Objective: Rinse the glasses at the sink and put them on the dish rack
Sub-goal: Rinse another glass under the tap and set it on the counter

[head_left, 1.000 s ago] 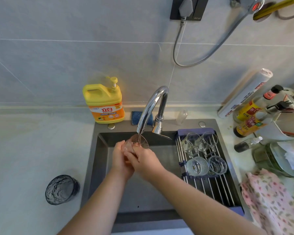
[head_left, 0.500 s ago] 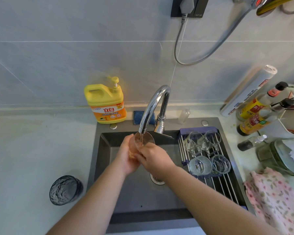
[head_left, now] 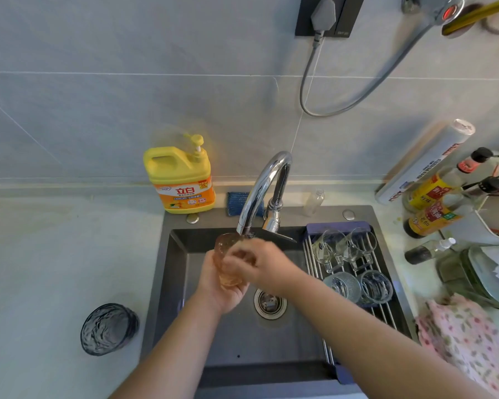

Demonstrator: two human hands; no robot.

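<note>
My left hand (head_left: 224, 292) grips a clear glass (head_left: 226, 260) from below, under the spout of the chrome tap (head_left: 260, 194) above the dark sink (head_left: 167, 272). My right hand (head_left: 264, 266) lies over the glass's side and rim with curled fingers, blurred by motion. A roll-up dish rack (head_left: 355, 298) spans the sink's right side and carries several clear glasses (head_left: 342, 286), some lying, some upside down. A dark textured glass (head_left: 108, 329) stands on the counter left of the sink.
A yellow detergent bottle (head_left: 182, 180) and a blue sponge (head_left: 235, 203) sit behind the sink. Sauce bottles (head_left: 432, 217), a foil roll (head_left: 424, 162), plates and a floral cloth (head_left: 470, 344) crowd the right counter. The drain (head_left: 270, 303) is exposed.
The glass has tipped and dropped slightly under the spout. My right hand has shifted over its rim. My view has drifted a little, so the drain now shows.
</note>
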